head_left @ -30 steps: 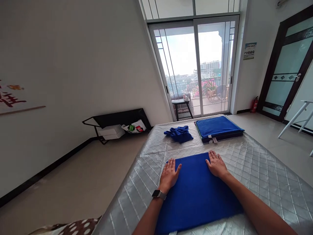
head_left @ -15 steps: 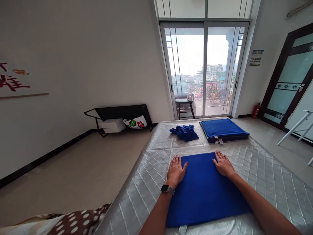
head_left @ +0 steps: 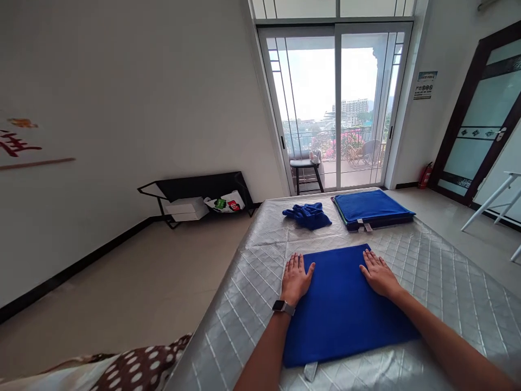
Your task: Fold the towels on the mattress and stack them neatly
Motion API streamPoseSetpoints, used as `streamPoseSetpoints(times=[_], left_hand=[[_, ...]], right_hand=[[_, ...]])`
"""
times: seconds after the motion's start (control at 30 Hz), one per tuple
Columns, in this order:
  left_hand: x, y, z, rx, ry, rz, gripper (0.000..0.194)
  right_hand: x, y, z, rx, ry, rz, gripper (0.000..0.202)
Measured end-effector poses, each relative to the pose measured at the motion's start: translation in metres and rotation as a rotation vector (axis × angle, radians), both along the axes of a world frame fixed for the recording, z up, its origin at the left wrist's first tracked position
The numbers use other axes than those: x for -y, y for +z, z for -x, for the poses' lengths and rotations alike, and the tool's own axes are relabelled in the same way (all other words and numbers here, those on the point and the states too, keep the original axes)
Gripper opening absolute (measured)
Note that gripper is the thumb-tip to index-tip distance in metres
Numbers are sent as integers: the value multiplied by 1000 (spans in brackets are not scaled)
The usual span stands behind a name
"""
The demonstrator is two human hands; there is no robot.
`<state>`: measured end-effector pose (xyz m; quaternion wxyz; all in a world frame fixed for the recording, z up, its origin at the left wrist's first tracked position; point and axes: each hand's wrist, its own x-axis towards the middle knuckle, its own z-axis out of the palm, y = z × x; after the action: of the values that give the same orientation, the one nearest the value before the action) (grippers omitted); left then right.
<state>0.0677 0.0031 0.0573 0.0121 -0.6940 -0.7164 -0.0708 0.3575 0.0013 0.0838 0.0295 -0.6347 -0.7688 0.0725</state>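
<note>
The left hand's fingers are outstretched and flat at the left edge of a rectangular blue cloth; the right hand's lie likewise at its far right corner. The cloth lies spread on a silver quilted mattress. Beyond are a crumpled blue cloth and, right of it, a cloth stack.

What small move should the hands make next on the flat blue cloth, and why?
Probably slide the left hand and right hand back along the blue cloth, smoothing it: they are by its far corners, and neither hand is at its near edge.
</note>
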Motion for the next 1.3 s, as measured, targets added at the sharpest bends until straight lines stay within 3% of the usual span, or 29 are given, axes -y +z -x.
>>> streamPoseSetpoints(times=[0.17, 0.33, 0.5, 0.6, 0.73, 0.8, 0.87, 0.97, 1.2, 1.3], left_hand=[[-1, -4, 3, -10, -9, -9, 78], [-1, -9, 10, -30, -30, -37, 76], [4, -3, 11, -63, -51, -104, 74], [13, 5, -25, -56, -192, -127, 69], [31, 9, -108, 12, -470, -90, 65], [38, 10, -139, 36, -532, -76, 66], [41, 11, -150, 46, -526, -68, 68], [41, 7, -127, 34, -453, -46, 73], [42, -22, 5, -69, -163, -58, 77], [45, -34, 39, -96, -123, -66, 81]], right_hand=[[3, 5, 4, -7, -16, 38, 67], [0, -4, 3, -35, -11, -11, 67], [-1, -7, 6, -61, -22, -14, 66], [0, -8, 7, -70, -29, -25, 66], [0, -10, 5, -77, -11, -51, 65], [0, -10, 4, -66, 14, -54, 63], [0, -9, 3, -55, 25, -49, 62], [1, -5, 4, -65, 0, -37, 64], [4, 0, 8, -63, -17, -25, 64], [4, 0, 7, -58, -20, -22, 64]])
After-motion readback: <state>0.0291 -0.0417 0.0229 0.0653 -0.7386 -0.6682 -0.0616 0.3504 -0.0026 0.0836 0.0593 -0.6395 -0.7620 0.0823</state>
